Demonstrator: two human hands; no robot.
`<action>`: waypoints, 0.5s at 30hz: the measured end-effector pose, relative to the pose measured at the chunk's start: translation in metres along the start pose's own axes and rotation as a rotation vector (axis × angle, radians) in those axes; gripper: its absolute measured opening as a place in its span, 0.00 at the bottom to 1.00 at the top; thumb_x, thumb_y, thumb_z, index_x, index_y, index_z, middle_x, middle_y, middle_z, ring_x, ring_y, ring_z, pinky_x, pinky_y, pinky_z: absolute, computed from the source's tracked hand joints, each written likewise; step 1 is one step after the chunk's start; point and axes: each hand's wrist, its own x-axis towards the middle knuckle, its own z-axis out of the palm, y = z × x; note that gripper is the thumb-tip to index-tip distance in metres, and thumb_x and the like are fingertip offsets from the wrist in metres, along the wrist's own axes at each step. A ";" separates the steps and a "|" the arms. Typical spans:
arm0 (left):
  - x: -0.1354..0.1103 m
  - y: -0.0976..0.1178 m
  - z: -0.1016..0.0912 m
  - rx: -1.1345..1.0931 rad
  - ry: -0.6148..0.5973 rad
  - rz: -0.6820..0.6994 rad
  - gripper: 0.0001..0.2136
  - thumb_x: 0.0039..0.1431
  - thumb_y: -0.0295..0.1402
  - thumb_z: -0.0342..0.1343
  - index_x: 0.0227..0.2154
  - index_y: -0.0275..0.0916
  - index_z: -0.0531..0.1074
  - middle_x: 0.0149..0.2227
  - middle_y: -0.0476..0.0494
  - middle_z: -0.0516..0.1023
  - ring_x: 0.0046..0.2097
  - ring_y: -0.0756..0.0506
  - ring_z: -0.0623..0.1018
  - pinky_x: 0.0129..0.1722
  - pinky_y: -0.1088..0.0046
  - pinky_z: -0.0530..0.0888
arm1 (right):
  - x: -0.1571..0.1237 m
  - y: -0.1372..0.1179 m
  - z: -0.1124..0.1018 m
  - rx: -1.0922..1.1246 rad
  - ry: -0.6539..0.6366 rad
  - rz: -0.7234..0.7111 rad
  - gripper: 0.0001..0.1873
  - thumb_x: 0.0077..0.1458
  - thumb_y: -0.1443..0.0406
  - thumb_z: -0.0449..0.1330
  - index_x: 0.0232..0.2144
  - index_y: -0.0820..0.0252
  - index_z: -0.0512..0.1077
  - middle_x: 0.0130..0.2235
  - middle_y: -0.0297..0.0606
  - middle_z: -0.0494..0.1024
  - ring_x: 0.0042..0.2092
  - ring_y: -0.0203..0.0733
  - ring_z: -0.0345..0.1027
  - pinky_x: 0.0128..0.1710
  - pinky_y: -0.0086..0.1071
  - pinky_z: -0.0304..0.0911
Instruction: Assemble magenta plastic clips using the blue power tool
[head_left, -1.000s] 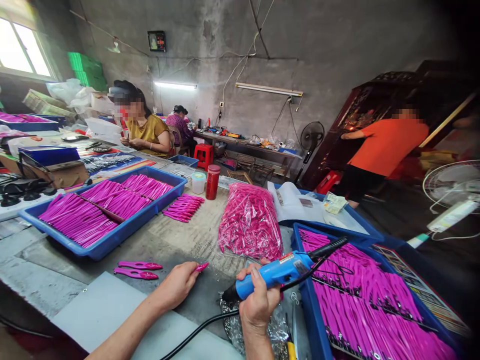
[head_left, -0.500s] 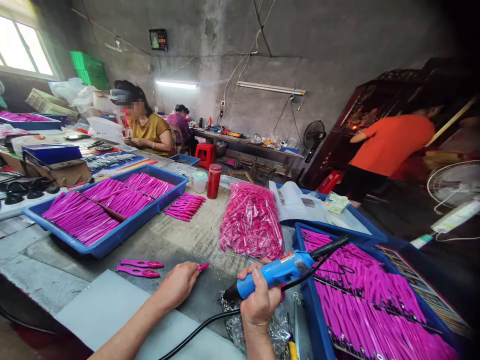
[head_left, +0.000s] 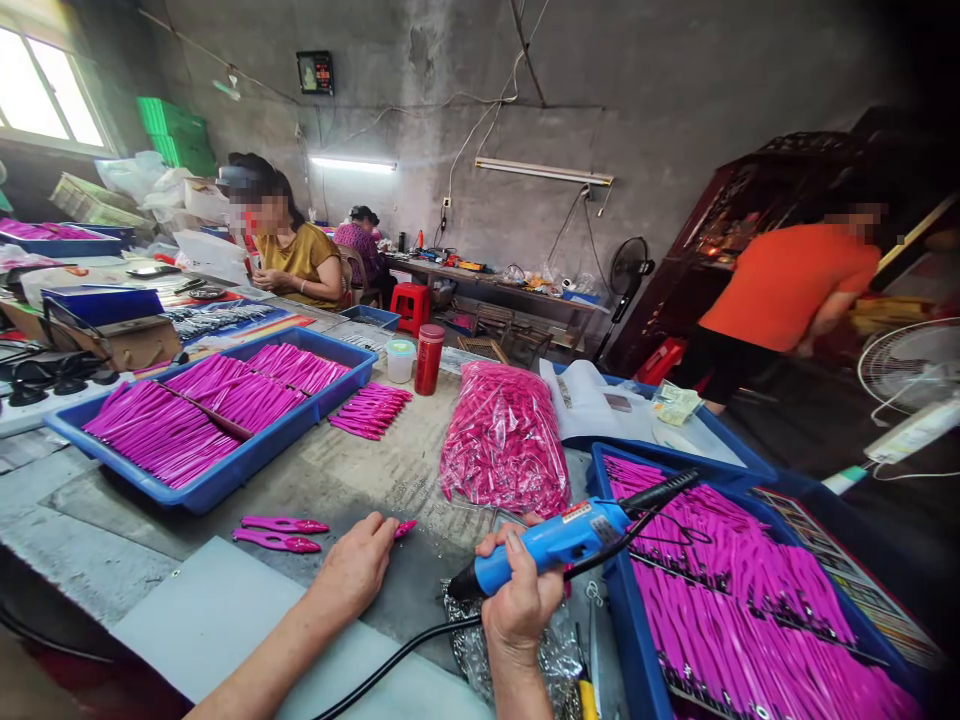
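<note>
right hand (head_left: 517, 598) grips blue power tool (head_left: 551, 543); left hand (head_left: 356, 565) pinches pink piece (head_left: 404, 527).

Blue power tool (head_left: 555, 545): a red-and-white sticker near the cable end, its print too small to read.
Wall display (head_left: 313, 72): a dark panel with faint red digits, not legible.
Printed sheet (head_left: 840, 575): coloured print beside the right-hand tray, illegible.
Readable text: none anywhere.

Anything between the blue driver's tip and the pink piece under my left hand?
Nothing visible. Only bare tabletop lies between the blue driver in the right hand and the pink piece held by the left hand.
</note>
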 end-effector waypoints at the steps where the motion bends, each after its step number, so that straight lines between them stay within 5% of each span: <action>1: 0.000 0.000 0.000 0.031 0.000 -0.006 0.15 0.60 0.26 0.38 0.42 0.39 0.68 0.38 0.42 0.71 0.40 0.45 0.72 0.38 0.71 0.67 | 0.000 0.000 0.000 0.000 0.003 0.001 0.23 0.41 0.61 0.62 0.39 0.61 0.59 0.23 0.27 0.68 0.19 0.35 0.64 0.22 0.31 0.59; 6: 0.000 -0.001 -0.001 0.072 -0.029 -0.012 0.14 0.60 0.26 0.40 0.40 0.39 0.70 0.38 0.40 0.72 0.42 0.41 0.70 0.38 0.65 0.66 | 0.000 -0.001 0.000 -0.011 0.001 0.004 0.23 0.40 0.61 0.62 0.38 0.61 0.59 0.23 0.27 0.68 0.19 0.36 0.64 0.22 0.31 0.59; 15: 0.001 -0.009 0.001 -0.035 0.019 -0.033 0.12 0.61 0.30 0.42 0.31 0.38 0.71 0.34 0.42 0.72 0.39 0.44 0.70 0.38 0.70 0.65 | 0.000 -0.001 0.000 0.000 -0.017 0.005 0.22 0.42 0.62 0.61 0.39 0.60 0.59 0.23 0.26 0.67 0.20 0.35 0.63 0.23 0.31 0.59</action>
